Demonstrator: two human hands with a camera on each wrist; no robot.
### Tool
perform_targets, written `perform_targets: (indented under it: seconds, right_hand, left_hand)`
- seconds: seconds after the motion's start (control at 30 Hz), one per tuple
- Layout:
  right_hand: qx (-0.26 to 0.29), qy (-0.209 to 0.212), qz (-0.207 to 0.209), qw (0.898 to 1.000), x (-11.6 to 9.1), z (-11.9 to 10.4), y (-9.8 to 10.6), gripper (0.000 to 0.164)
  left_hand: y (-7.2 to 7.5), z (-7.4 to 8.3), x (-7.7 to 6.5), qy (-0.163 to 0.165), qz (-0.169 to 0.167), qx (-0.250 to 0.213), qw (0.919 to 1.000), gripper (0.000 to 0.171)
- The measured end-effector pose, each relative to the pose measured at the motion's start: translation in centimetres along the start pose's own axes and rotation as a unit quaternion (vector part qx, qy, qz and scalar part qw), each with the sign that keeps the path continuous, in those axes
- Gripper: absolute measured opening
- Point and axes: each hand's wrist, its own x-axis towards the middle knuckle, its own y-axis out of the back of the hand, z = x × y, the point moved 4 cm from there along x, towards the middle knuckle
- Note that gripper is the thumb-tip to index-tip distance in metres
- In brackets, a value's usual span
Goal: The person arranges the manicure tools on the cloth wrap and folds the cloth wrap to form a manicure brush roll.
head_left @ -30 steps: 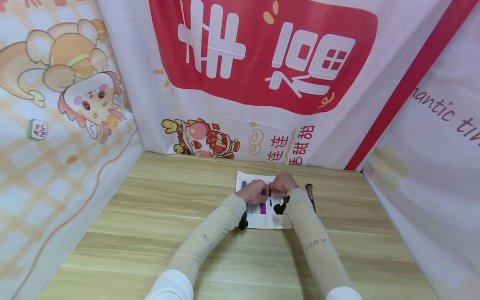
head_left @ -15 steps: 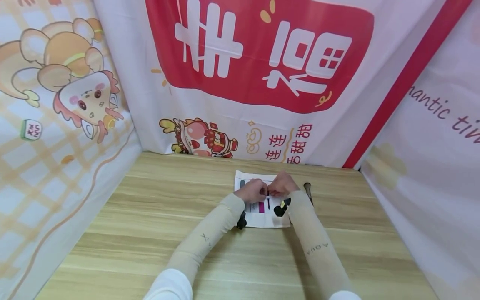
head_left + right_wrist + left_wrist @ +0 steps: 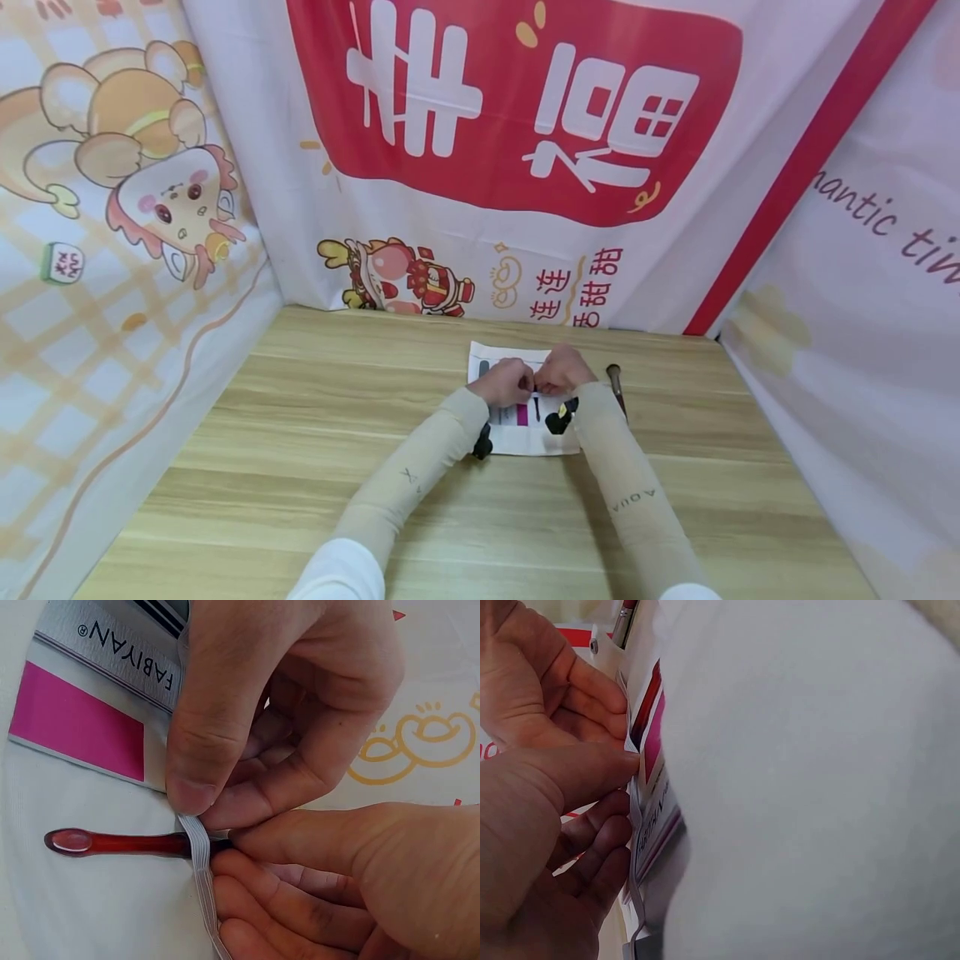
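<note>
Left forearm sleeve (image 3: 412, 471): beige, snug, long tube, small dark lettering, X legible. Right forearm sleeve (image 3: 628, 482): matching beige, thin dark letters "AQUA". White fabric (image 3: 341, 573) above left one, white edge (image 3: 690, 592) above right. Black chunky device (image 3: 482, 442) at left wrist; black device with yellow patch (image 3: 558, 418) at right. Left hand (image 3: 504, 383), right hand (image 3: 561, 372) bare.

Packet (image 3: 112, 666) reads FABIYAN — sleeve (image 3: 637, 487), AQUA — backdrop (image 3: 510, 167), 幸福.

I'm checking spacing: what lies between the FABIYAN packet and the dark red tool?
In the right wrist view, bare white cloth separates the FABIYAN packet from the dark red tool; the left hand covers the gap's right end.
</note>
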Motion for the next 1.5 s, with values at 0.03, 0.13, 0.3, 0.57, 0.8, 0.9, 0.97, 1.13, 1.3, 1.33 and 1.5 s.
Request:
perform_targets:
  seconds: [0.03, 0.13, 0.3, 0.57, 0.8, 0.9, 0.97, 1.13, 1.3, 1.33, 1.5]
  right_hand:
    - [0.001, -0.001, -0.002, 1.000, 0.0, 0.0, 0.1, 0.009]
    - [-0.010, 0.012, -0.010, 1.000, -0.2, 0.0, 0.5, 0.008]
    - [-0.065, 0.056, -0.027, 0.996, -1.3, 0.2, 2.6, 0.018]
    - [-0.114, 0.118, 0.024, 0.986, -3.3, 4.0, 7.8, 0.019]
    - [-0.109, 0.118, 0.058, 0.985, -4.0, 9.5, 10.6, 0.020]
    - [-0.094, 0.128, 0.073, 0.985, -4.5, 11.2, 10.9, 0.023]
    - [-0.085, 0.130, 0.078, 0.985, -4.9, 12.1, 10.8, 0.025]
    - [-0.062, 0.113, 0.078, 0.989, -5.2, 13.3, 10.1, 0.025]
    - [-0.049, 0.083, 0.071, 0.993, -4.6, 13.4, 9.3, 0.023]
    - [-0.049, 0.073, 0.067, 0.994, -4.5, 13.4, 9.1, 0.022]
    - [-0.051, 0.010, 0.033, 0.998, -3.4, 13.3, 8.8, 0.029]
  left_hand:
    - [0.0, 0.0, 0.0, -0.001, 0.000, -0.001, 1.0000, 0.004]
    - [0.1, 0.1, 0.1, 0.000, -0.002, -0.003, 1.0000, 0.004]
    - [0.3, 0.0, 0.0, 0.009, -0.006, -0.012, 0.9999, 0.005]
    - [0.3, 0.5, 0.1, -0.013, 0.007, -0.028, 0.9995, 0.007]
    - [-0.6, 0.5, 0.7, -0.026, 0.014, -0.010, 0.9995, 0.008]
    - [-1.0, 0.5, 0.9, -0.025, 0.014, 0.005, 0.9996, 0.008]
    - [-1.1, 0.6, 1.0, -0.026, 0.014, 0.010, 0.9995, 0.007]
    - [-0.8, 1.3, 1.0, -0.019, 0.006, 0.017, 0.9997, 0.007]
    - [-0.8, 1.5, 1.1, -0.024, 0.002, 0.035, 0.9991, 0.008]
    - [-0.8, 1.6, 1.2, -0.026, 0.002, 0.038, 0.9989, 0.008]
    - [-1.0, 1.9, 1.5, -0.028, 0.002, 0.049, 0.9984, 0.008]
